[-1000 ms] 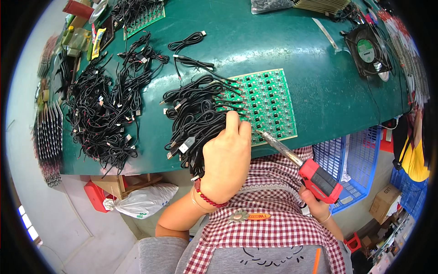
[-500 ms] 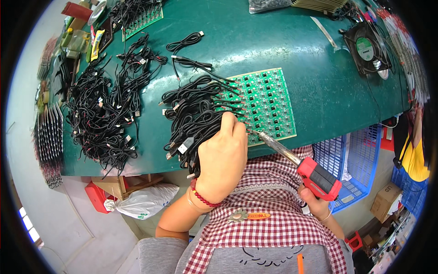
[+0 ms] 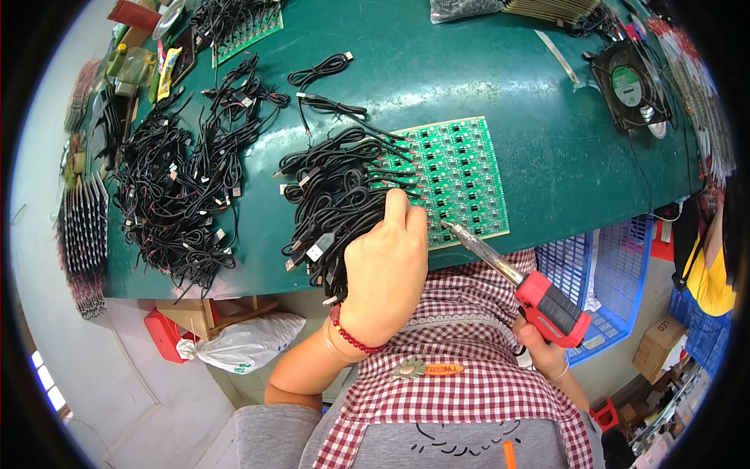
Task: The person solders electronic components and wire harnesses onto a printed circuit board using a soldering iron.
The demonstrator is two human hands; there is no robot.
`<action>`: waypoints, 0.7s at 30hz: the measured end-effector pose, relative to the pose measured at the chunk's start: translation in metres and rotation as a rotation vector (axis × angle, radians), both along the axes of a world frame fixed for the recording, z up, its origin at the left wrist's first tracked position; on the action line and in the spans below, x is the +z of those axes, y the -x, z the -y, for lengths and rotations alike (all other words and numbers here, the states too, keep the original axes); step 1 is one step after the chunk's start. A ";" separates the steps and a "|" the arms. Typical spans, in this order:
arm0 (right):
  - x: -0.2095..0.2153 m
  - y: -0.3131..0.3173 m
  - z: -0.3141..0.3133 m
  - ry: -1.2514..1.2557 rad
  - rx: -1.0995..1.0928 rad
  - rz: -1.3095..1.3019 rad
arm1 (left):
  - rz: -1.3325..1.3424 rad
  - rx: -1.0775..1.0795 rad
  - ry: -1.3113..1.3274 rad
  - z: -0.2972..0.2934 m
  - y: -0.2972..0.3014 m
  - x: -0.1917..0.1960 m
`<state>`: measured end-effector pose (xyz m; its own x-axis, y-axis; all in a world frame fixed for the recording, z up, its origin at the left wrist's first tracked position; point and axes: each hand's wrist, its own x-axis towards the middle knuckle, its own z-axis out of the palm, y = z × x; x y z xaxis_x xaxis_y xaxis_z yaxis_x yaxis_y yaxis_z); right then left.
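A green circuit-board panel (image 3: pixel 461 176) lies on the table, its left edge lined with red wire ends of black USB cables (image 3: pixel 336 187). My left hand (image 3: pixel 387 270) is closed at the panel's lower left, its fingers pinching a cable by the wire end; the back of the hand partly hides the grip. In my right hand (image 3: pixel 541 352) is a soldering iron (image 3: pixel 551 307) with a red and black handle. Its metal tip points left and up over the panel's lower part, a little right of my left fingertips. Whether the tip touches the board I cannot tell.
More black cables (image 3: pixel 176 187) lie heaped on the green table (image 3: pixel 547 156) to the left. Another panel with cables (image 3: pixel 248 37) is at the far left. A black fan (image 3: pixel 629 86) stands at the right. Blue crates (image 3: pixel 613 273) sit below the table's right front edge.
The soldering iron has shifted slightly right, its tip moving away from my left fingertips. My left hand has moved very little, slightly to the right, and stays closed.
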<state>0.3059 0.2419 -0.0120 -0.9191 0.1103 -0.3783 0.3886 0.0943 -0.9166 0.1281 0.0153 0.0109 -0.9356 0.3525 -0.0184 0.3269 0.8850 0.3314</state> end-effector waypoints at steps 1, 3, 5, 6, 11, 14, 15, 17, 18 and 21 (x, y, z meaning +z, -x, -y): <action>0.000 -0.001 0.000 0.008 -0.014 0.007 | 0.003 -0.001 0.006 0.000 0.000 0.000; -0.003 -0.004 -0.001 0.003 -0.010 0.002 | 0.006 -0.004 0.011 0.000 0.000 0.000; -0.003 -0.005 -0.001 -0.001 -0.008 -0.004 | 0.006 -0.004 -0.004 -0.001 0.000 0.000; -0.002 -0.004 0.000 0.026 -0.020 -0.015 | 0.005 -0.008 -0.005 -0.001 0.000 0.000; 0.000 -0.001 0.001 0.084 -0.043 -0.042 | 0.040 0.014 0.012 -0.001 0.001 0.003; 0.005 0.002 0.003 0.131 -0.048 -0.043 | 0.019 0.019 -0.011 -0.001 -0.001 0.001; 0.004 0.002 0.003 0.136 -0.049 -0.046 | 0.019 0.017 -0.011 -0.001 -0.001 0.002; 0.001 -0.001 0.002 0.139 -0.055 -0.049 | 0.052 0.021 0.023 -0.002 -0.002 0.003; -0.001 -0.003 0.001 0.146 -0.051 -0.056 | 0.052 0.017 0.024 -0.001 -0.002 0.003; -0.003 -0.005 0.000 0.133 -0.036 -0.063 | 0.033 0.023 -0.038 0.000 -0.001 0.002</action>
